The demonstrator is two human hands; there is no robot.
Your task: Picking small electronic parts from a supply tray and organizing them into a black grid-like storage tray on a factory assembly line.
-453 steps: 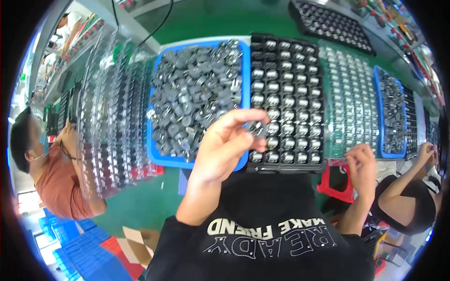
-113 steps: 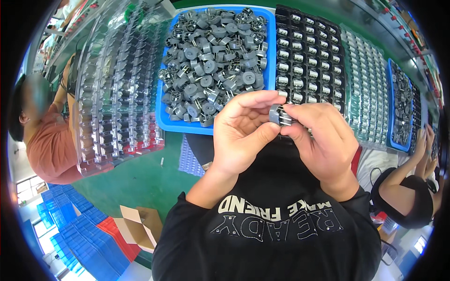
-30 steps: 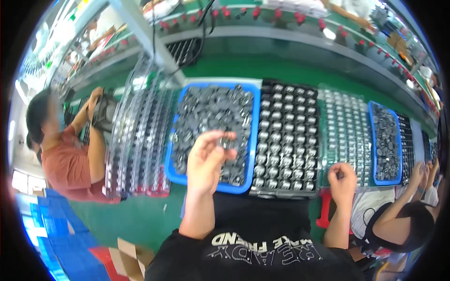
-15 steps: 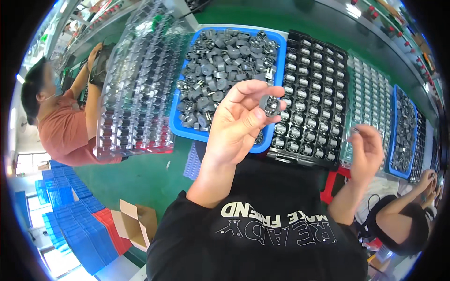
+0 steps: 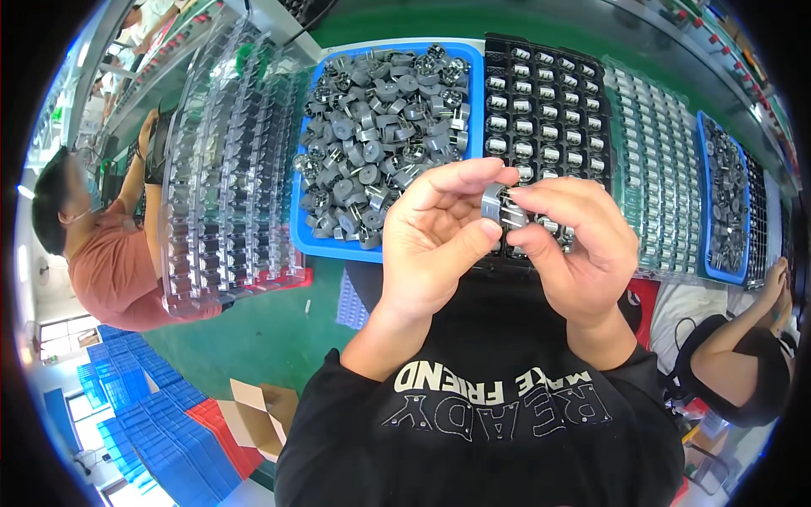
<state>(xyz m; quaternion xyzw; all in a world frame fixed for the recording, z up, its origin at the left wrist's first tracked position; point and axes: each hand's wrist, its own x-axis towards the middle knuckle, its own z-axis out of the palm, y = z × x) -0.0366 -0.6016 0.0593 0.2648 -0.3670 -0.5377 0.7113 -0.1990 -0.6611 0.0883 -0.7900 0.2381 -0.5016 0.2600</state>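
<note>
Hands (image 5: 427,241) pinch a grey pronged part (image 5: 492,203) between them.

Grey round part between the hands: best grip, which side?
Probably the rim of the grey round part, coming from the left: its body is short and rounded, and its metal prongs point right, toward the right hand. The left hand pinches it that way, thumb below, finger above.

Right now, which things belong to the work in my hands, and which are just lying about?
Likely work:
grey part in left hand
blue bin of similar parts
black tray of silver cylinders

Seemingly lying about:
open cardboard box
blue stack
</note>
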